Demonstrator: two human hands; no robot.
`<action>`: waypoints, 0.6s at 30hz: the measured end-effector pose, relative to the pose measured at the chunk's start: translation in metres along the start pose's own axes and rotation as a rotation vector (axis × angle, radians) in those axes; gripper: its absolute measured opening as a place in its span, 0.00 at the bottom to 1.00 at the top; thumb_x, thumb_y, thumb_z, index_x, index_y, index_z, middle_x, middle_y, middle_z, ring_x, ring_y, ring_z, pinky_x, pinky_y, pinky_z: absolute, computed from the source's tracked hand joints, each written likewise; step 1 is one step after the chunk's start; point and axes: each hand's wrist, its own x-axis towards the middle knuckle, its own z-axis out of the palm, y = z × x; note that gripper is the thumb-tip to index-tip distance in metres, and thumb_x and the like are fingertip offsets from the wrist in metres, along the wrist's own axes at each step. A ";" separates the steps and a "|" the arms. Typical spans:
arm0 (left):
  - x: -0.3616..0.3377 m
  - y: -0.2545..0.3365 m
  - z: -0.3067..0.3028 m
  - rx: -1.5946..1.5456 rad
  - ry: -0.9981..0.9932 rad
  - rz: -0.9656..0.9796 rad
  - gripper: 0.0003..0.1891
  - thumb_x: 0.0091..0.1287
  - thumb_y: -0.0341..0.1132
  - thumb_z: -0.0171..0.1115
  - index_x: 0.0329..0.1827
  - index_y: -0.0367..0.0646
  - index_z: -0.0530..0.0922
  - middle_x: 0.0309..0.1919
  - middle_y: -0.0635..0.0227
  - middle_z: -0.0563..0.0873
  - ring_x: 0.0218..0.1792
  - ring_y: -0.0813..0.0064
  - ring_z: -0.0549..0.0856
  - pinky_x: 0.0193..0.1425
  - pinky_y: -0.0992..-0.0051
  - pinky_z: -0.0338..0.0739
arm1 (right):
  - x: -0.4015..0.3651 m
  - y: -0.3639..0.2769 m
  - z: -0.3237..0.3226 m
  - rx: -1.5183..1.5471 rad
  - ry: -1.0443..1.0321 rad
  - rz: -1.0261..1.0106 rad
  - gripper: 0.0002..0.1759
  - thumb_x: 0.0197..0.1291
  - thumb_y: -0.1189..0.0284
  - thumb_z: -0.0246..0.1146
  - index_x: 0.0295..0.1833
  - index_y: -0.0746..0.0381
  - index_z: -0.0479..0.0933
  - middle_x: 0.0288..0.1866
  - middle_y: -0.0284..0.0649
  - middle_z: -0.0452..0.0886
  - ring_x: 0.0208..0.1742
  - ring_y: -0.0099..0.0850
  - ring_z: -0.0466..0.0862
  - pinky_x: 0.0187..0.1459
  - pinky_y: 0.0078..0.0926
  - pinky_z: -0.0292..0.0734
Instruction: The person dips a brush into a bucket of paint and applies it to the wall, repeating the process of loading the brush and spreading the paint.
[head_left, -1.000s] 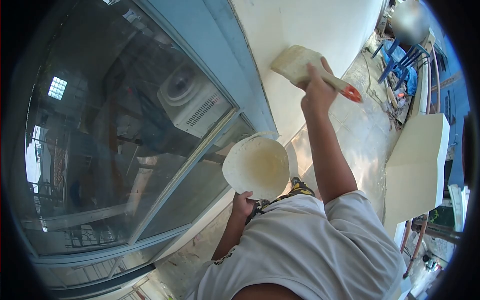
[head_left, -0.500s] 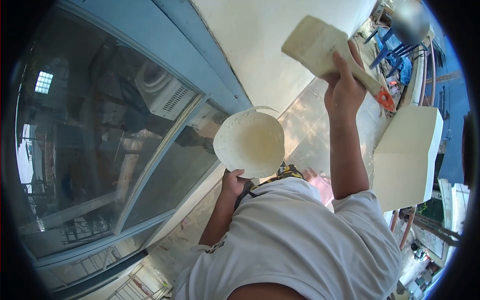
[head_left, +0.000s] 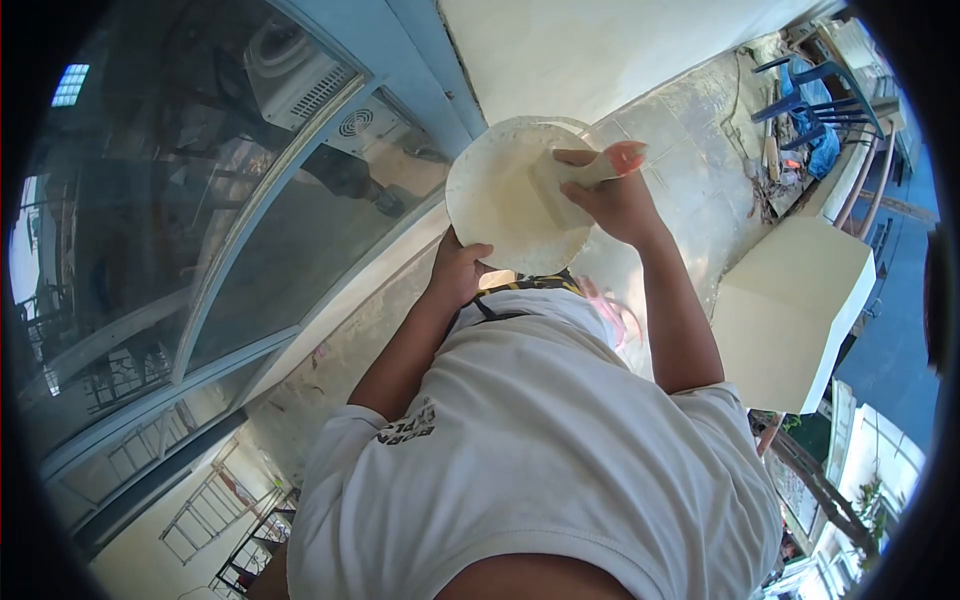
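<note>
A round, whitish bucket [head_left: 485, 215] with a pale coating inside is held up in front of my body. My left hand [head_left: 462, 268] grips its near rim, thumb over the edge. In my right hand [head_left: 620, 205] is a wide paint brush [head_left: 590, 172] with a red-tipped handle, its fingers wrapped around it. The brush head reaches down into the bucket's mouth, with the handle end sticking out over the right rim. Pale liquid or residue shows at the bottom of the bucket.
A cream wall [head_left: 600, 60] rises ahead. Blue-framed glass panes [head_left: 230, 210] run along the left. A blue plastic chair [head_left: 815, 100] stands by debris at the upper right, and a cream ledge [head_left: 790, 310] lies to my right above the tiled floor [head_left: 690, 130].
My right hand has brought the brush down from beside the wall into the bucket. The bucket and my left hand sit higher in view now.
</note>
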 end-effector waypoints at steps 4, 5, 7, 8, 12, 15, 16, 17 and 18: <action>-0.007 -0.001 0.008 0.004 0.008 -0.002 0.27 0.53 0.16 0.50 0.60 0.36 0.62 0.52 0.53 0.75 0.49 0.56 0.81 0.50 0.54 0.81 | 0.013 0.003 0.018 -0.115 -0.024 -0.084 0.20 0.47 0.74 0.65 0.50 0.60 0.78 0.41 0.42 0.81 0.39 0.36 0.81 0.42 0.30 0.75; -0.007 -0.002 0.008 0.002 0.008 0.002 0.27 0.53 0.16 0.50 0.60 0.36 0.62 0.52 0.53 0.75 0.49 0.56 0.81 0.50 0.54 0.81 | 0.013 0.001 0.020 -0.117 -0.026 -0.087 0.20 0.47 0.74 0.65 0.50 0.60 0.78 0.41 0.42 0.81 0.39 0.36 0.81 0.42 0.30 0.75; -0.008 -0.006 0.006 0.015 -0.026 0.000 0.28 0.53 0.16 0.51 0.60 0.36 0.62 0.52 0.53 0.75 0.50 0.55 0.80 0.51 0.54 0.80 | 0.013 -0.005 0.024 -0.285 -0.039 -0.069 0.21 0.48 0.72 0.66 0.52 0.55 0.79 0.41 0.40 0.80 0.40 0.32 0.80 0.44 0.27 0.74; -0.009 -0.006 0.005 0.013 -0.024 0.002 0.28 0.53 0.16 0.51 0.60 0.36 0.62 0.52 0.53 0.75 0.50 0.55 0.80 0.51 0.54 0.80 | 0.014 -0.005 0.026 -0.286 -0.042 -0.072 0.21 0.48 0.72 0.66 0.52 0.55 0.79 0.41 0.40 0.80 0.40 0.32 0.80 0.44 0.27 0.74; -0.013 -0.004 0.004 0.020 -0.016 -0.003 0.28 0.53 0.16 0.50 0.61 0.36 0.61 0.52 0.55 0.75 0.50 0.58 0.80 0.49 0.58 0.81 | 0.016 -0.002 0.034 -0.353 -0.064 -0.011 0.21 0.48 0.69 0.66 0.52 0.53 0.79 0.42 0.40 0.80 0.42 0.35 0.80 0.46 0.28 0.73; -0.012 -0.009 -0.001 0.026 -0.008 0.015 0.29 0.53 0.15 0.49 0.62 0.35 0.61 0.52 0.55 0.75 0.50 0.61 0.80 0.48 0.63 0.82 | 0.018 0.000 0.038 -0.369 -0.068 0.005 0.21 0.48 0.70 0.66 0.52 0.53 0.79 0.42 0.41 0.80 0.43 0.35 0.80 0.46 0.28 0.73; -0.012 -0.009 -0.001 0.023 -0.009 0.046 0.29 0.53 0.16 0.50 0.62 0.35 0.61 0.52 0.55 0.75 0.50 0.61 0.80 0.48 0.63 0.82 | 0.018 0.000 0.038 -0.355 -0.068 0.010 0.21 0.48 0.70 0.66 0.52 0.53 0.79 0.42 0.41 0.80 0.43 0.36 0.80 0.46 0.29 0.73; -0.014 -0.009 -0.002 0.023 -0.008 0.045 0.29 0.53 0.16 0.50 0.62 0.35 0.61 0.52 0.55 0.75 0.50 0.61 0.80 0.48 0.63 0.82 | 0.017 -0.001 0.040 -0.355 -0.069 0.011 0.21 0.48 0.70 0.66 0.52 0.53 0.79 0.42 0.41 0.80 0.43 0.36 0.80 0.46 0.29 0.73; -0.015 -0.008 -0.003 0.028 -0.005 0.024 0.29 0.53 0.16 0.50 0.61 0.36 0.61 0.52 0.55 0.75 0.50 0.60 0.80 0.49 0.60 0.81 | 0.017 -0.003 0.040 -0.364 -0.069 0.009 0.21 0.48 0.70 0.66 0.52 0.53 0.79 0.42 0.41 0.80 0.43 0.36 0.80 0.46 0.29 0.73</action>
